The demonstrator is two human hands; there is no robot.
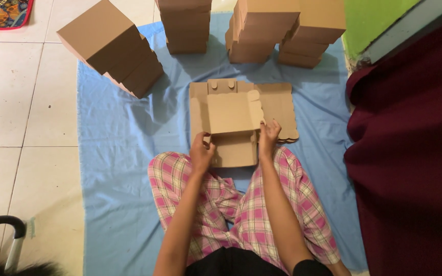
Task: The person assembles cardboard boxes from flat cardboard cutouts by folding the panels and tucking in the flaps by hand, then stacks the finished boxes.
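Two hands grip a half-folded brown cardboard box (234,128) on a blue sheet (113,153): left hand (201,152) fingers clenched on its left wall, right hand (269,137) fingers pinching its right flap. Beyond, stacks of finished boxes (113,46) stand.

A half-folded brown corrugated cardboard box (233,125) lies at the centre of the blue cloth, one flap raised, resting on a stack of flat brown die-cut cardboard blanks (278,110) with scalloped edges. The left hand (201,152) grips its near-left wall and the right hand (268,137) grips its near-right corner. Finished plain brown cardboard boxes stand in stacks along the far edge: a tilted stack at far left (111,46), a column at centre (185,25), and two stacks at right (287,28).
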